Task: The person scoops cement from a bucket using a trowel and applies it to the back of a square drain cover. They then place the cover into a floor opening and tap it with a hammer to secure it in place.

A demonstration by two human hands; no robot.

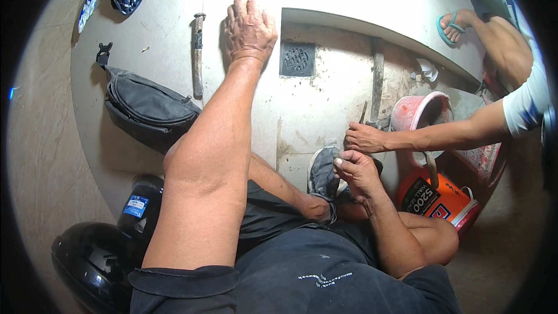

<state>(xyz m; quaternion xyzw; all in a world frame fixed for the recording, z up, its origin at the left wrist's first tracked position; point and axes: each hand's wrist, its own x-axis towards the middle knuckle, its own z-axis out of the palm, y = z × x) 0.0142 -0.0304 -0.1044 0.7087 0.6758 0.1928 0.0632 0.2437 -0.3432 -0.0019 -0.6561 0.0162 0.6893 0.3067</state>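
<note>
My left hand (251, 30) lies flat on the pale tiled surface (232, 116), fingers spread and nothing in it. Just left of it lies a thin hammer-like tool (198, 58) with a worn handle. My right hand (357, 175) is raised above a dark grey shoe (324, 172), thumb and forefinger pressed together. Whether something small is between them I cannot make out. Right beyond it, a co-worker's hand (367, 138) reaches in from the right, close to a slim dark tool (364, 113) on the recessed floor.
A square drain cover (297, 60) sits in the sunken floor section, bordered by a raised edge (349, 22). Pinkish (407, 113) and orange (437, 200) buckets stand at right, near a co-worker's sandalled foot (453, 26). A black waist bag (152, 104) and glossy black object (96, 264) lie left.
</note>
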